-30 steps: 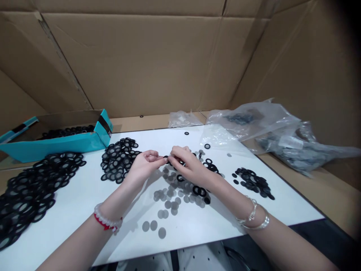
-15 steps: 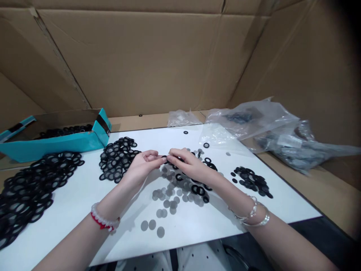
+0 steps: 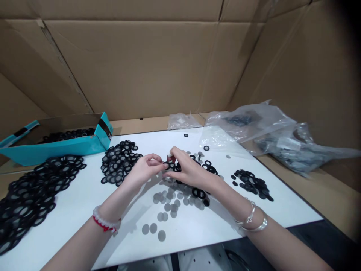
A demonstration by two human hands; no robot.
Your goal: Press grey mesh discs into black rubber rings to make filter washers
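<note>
Black rubber rings crowd the white-topped bench (image 3: 197, 229) around both bare hands. The right hand (image 3: 187, 171) is curled, its fingertips (image 3: 172, 154) pinching a small black rubber ring (image 3: 171, 165) just beyond the left hand (image 3: 145, 169). The left hand's curled fingers reach in and touch that ring from the other side, though how firmly they hold it cannot be told.

Just past the left hand lies a heap of mesh-filled rings (image 3: 118, 163), and farther left of it sits a broader spread of them (image 3: 31, 199). Beyond that spread, a teal cardboard box (image 3: 56, 148) holds more black rings. Loose grey mesh discs (image 3: 169, 205) are scattered on the bench toward the person, below both hands. Plain black rings (image 3: 210, 167) lie just beyond the right hand, and a smaller dark pile (image 3: 251, 180) sits well to its right. Farther out past that hand, clear plastic bags (image 3: 293, 150) slump against a corrugated cardboard wall (image 3: 135, 67). A white beaded bracelet with red cord (image 3: 105, 222) circles the left wrist; silver bangles (image 3: 252, 222) circle the right.
</note>
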